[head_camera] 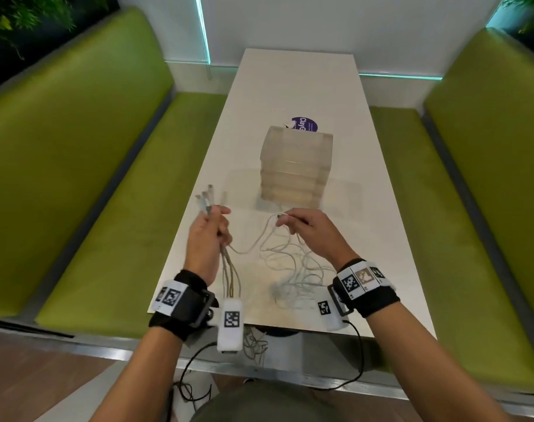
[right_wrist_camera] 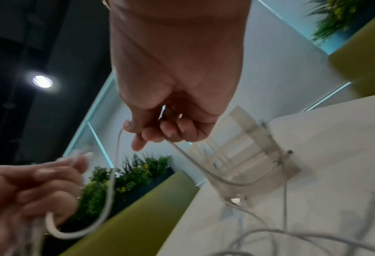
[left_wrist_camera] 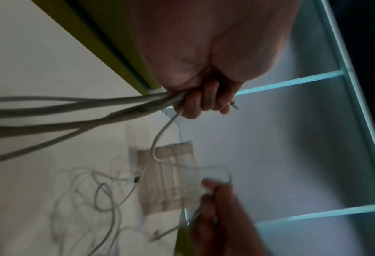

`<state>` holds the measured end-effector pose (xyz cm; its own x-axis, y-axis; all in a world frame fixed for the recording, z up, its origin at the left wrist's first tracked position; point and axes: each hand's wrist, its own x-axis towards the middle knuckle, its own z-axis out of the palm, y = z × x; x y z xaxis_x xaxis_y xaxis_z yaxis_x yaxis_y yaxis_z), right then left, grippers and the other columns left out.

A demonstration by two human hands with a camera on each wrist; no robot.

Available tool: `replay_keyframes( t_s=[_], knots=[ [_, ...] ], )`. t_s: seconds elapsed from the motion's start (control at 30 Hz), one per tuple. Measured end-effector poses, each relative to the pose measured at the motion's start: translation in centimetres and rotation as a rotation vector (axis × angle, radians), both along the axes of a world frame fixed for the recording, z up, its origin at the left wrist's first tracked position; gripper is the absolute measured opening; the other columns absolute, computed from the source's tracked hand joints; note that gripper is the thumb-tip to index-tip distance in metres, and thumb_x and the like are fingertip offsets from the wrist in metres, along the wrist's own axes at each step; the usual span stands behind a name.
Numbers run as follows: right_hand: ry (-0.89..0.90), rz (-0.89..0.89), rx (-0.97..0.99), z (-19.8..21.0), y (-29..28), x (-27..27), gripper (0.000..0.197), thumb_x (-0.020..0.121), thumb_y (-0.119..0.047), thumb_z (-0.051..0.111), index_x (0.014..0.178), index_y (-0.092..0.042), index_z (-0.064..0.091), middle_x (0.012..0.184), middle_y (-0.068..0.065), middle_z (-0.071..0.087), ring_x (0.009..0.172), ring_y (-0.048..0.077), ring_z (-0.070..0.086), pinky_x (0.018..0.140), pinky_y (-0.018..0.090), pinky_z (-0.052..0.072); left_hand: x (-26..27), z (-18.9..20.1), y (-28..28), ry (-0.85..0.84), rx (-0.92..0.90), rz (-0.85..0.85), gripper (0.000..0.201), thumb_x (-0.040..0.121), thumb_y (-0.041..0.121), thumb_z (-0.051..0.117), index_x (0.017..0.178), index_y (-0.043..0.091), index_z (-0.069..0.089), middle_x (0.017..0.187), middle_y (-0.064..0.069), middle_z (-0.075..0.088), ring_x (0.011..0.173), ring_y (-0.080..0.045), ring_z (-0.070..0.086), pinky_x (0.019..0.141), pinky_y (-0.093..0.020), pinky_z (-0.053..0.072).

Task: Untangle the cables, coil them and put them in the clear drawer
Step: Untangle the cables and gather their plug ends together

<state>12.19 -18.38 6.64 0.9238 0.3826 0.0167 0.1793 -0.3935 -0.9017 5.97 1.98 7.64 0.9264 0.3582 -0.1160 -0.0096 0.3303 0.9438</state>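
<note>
Fingers of the left hand (head_camera: 209, 231) clench a bundle of thin white cables (head_camera: 229, 271), plugs fanning far-left. The right hand (head_camera: 305, 228) pinches one cable end near the clear plastic drawer tower (head_camera: 296, 166).

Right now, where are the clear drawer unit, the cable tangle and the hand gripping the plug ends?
clear drawer unit (head_camera: 296, 166), head view, front face.
cable tangle (head_camera: 293, 269), head view, loose loops.
left hand (head_camera: 206, 236), head view, back of hand.

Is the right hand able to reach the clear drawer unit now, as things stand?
Probably yes: the right hand hovers just before the clear drawer unit, nothing between them, but it pinches a cable, so is not free.
</note>
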Motion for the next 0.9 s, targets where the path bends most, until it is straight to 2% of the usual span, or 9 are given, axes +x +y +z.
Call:
replay_keyframes(
  t_s=[0.13, 0.27, 0.37, 0.43, 0.5, 0.63, 0.77, 0.83, 0.9],
  knots=[
    [-0.053, 0.025, 0.046, 1.8, 2.0, -1.4, 0.021, 0.092, -0.027, 0.06, 0.087, -0.012, 0.075, 0.062, -0.016, 0.06, 0.056, -0.002, 0.047, 0.059, 0.015, 0.037, -0.8, -0.4, -3.1, 0.055, 0.181, -0.17, 0.025, 0.096, 0.033, 0.048, 0.09, 0.014, 0.063, 0.061, 0.003, 0.029, 0.05, -0.008, 0.025, 0.047, -0.021, 0.027],
    [-0.028, 0.088, 0.029, 2.4, 2.2, -1.8, 0.019, 0.092, -0.029, 0.06, 0.086, -0.018, 0.073, 0.06, -0.009, 0.056, 0.054, 0.002, 0.042, 0.055, 0.018, 0.036, -1.0, -0.2, -3.8, 0.049, 0.243, -0.154, 0.011, 0.09, 0.021, 0.061, 0.081, 0.015, 0.062, 0.064, -0.004, 0.037, 0.05, -0.009, 0.029, 0.049, -0.024, 0.03],
    [-0.036, 0.172, -0.187, 1.7, 1.7, -1.3, 0.019, 0.092, -0.03, 0.06, 0.083, -0.016, 0.069, 0.068, -0.006, 0.059, 0.059, 0.008, 0.047, 0.061, 0.027, 0.04, -1.0, -0.1, -3.5, 0.019, 0.211, -0.12, 0.018, 0.092, 0.012, 0.058, 0.075, 0.015, 0.054, 0.058, 0.0, 0.033, 0.047, -0.008, 0.028, 0.047, -0.021, 0.029],
    [-0.058, 0.207, -0.403, 0.5, 0.9, -0.5, 0.019, 0.093, -0.027, 0.057, 0.089, -0.011, 0.068, 0.086, -0.001, 0.067, 0.076, 0.013, 0.058, 0.072, 0.033, 0.045, -0.9, 0.3, -2.6, 0.002, 0.138, -0.055, 0.024, 0.094, 0.011, 0.055, 0.071, 0.017, 0.048, 0.053, 0.008, 0.031, 0.046, -0.007, 0.028, 0.047, -0.02, 0.03],
    [-0.033, 0.182, -0.505, -0.8, -0.4, 0.2, 0.019, 0.095, -0.023, 0.053, 0.091, -0.011, 0.068, 0.095, 0.001, 0.068, 0.084, 0.018, 0.06, 0.077, 0.035, 0.046, -0.6, 0.8, -1.1, -0.019, 0.035, 0.026, 0.028, 0.095, 0.01, 0.053, 0.07, 0.018, 0.044, 0.05, 0.013, 0.032, 0.044, -0.005, 0.029, 0.045, -0.019, 0.03],
    [-0.078, 0.061, -0.395, -2.1, -2.0, 1.1, 0.019, 0.095, -0.021, 0.056, 0.09, -0.007, 0.068, 0.086, 0.006, 0.062, 0.081, 0.023, 0.057, 0.076, 0.038, 0.045, -0.5, 1.0, 1.2, -0.05, 0.022, 0.1, 0.03, 0.095, 0.011, 0.054, 0.069, 0.02, 0.043, 0.051, 0.012, 0.029, 0.045, -0.006, 0.025, 0.044, -0.019, 0.028],
    [-0.103, 0.039, -0.369, -1.9, -1.9, 1.5, 0.021, 0.092, -0.024, 0.06, 0.101, -0.009, 0.072, 0.096, 0.001, 0.049, 0.087, 0.017, 0.053, 0.081, 0.029, 0.042, -0.7, 0.7, 1.5, -0.055, -0.028, 0.114, 0.026, 0.096, 0.013, 0.053, 0.072, 0.019, 0.045, 0.051, 0.011, 0.028, 0.046, -0.007, 0.023, 0.044, -0.02, 0.024],
    [-0.046, 0.107, -0.339, -1.0, -1.8, 0.9, 0.021, 0.088, -0.023, 0.065, 0.102, -0.01, 0.074, 0.095, 0.001, 0.049, 0.091, 0.019, 0.055, 0.085, 0.03, 0.044, -0.8, 0.6, 1.4, -0.041, 0.0, 0.09, 0.021, 0.096, 0.016, 0.053, 0.076, 0.016, 0.049, 0.051, 0.01, 0.028, 0.046, -0.007, 0.023, 0.044, -0.02, 0.024],
    [0.057, 0.265, -0.35, 0.4, -1.4, -0.5, 0.015, 0.082, -0.019, 0.072, 0.096, -0.014, 0.075, 0.092, 0.002, 0.059, 0.086, 0.014, 0.058, 0.08, 0.026, 0.044, -0.8, 0.6, 1.2, -0.034, 0.039, 0.066, 0.015, 0.096, 0.019, 0.053, 0.082, 0.014, 0.053, 0.053, 0.008, 0.026, 0.047, -0.008, 0.022, 0.045, -0.022, 0.022]
  ],
)
